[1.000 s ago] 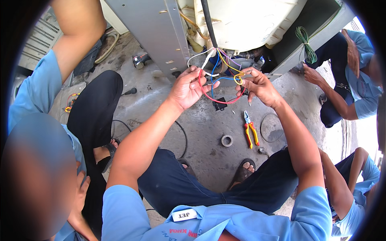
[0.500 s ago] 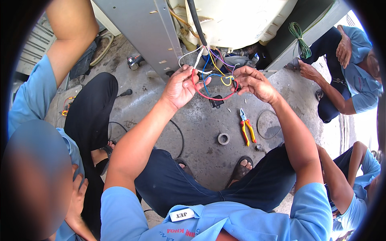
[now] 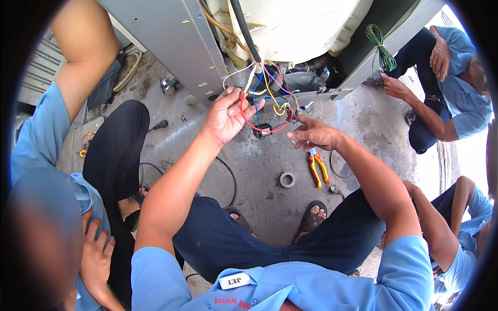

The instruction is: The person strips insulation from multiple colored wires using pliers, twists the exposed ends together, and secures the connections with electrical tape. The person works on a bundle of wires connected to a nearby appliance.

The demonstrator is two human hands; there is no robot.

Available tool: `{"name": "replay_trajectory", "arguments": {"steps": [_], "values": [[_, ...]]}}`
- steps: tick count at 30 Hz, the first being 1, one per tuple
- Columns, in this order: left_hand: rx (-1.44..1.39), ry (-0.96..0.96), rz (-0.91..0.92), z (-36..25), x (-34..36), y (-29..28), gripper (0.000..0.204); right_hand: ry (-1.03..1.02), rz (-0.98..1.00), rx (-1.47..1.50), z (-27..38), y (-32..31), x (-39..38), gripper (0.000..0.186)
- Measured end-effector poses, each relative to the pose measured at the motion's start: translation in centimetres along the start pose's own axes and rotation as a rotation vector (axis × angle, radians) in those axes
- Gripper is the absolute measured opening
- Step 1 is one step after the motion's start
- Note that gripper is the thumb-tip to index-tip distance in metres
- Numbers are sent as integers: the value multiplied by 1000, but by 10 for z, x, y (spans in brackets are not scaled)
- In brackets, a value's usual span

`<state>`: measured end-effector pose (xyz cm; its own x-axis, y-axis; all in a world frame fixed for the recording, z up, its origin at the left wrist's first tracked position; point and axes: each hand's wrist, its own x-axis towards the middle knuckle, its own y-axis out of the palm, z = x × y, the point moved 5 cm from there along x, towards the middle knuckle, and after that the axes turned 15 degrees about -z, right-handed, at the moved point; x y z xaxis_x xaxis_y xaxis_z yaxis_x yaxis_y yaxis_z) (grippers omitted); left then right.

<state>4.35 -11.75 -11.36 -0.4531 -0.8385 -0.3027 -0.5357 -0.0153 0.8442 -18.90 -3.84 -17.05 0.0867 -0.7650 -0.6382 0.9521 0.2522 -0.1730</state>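
My left hand is closed, with thumb and fingers pinching the red wire near where it meets a white one. That red wire hangs in a loop toward my right hand, whose fingers are spread just below the loop's right end. Yellow wire is bunched inside the loop, among blue, purple and white wires. They all fan out from a thick black cable in front of a machine's white tub. Below the wires lies a small black box on the floor.
Pliers with red-yellow handles and a grey ring lie on the concrete. A grey cabinet panel rises at left; coiled green wire hangs at right. Co-workers in blue shirts sit on both sides, one arm reaching up at left.
My right hand has come away from the wires, moving down with its fingers spreading. The left hand keeps its pinch. The view has shifted slightly.
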Motion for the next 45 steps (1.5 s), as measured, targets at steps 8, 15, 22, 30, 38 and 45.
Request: {"name": "replay_trajectory", "arguments": {"steps": [8,15,22,30,38,45], "values": [[13,1,25,-2,0,-2,10,-95,101,188,-12,19,13,55],[-1,-24,36,0,-2,-2,10,-108,278,139,8,5,-27,42],[26,4,-79,-2,-6,6,15,-118,372,175,21,3,-45,42],[9,1,42,-3,-4,3,10,-134,361,146,19,0,-42,45],[9,-6,28,-3,-4,2,10,-132,357,132,20,1,-41,44],[32,4,-54,-3,-5,8,19,-123,360,134,19,1,-40,44]]}}
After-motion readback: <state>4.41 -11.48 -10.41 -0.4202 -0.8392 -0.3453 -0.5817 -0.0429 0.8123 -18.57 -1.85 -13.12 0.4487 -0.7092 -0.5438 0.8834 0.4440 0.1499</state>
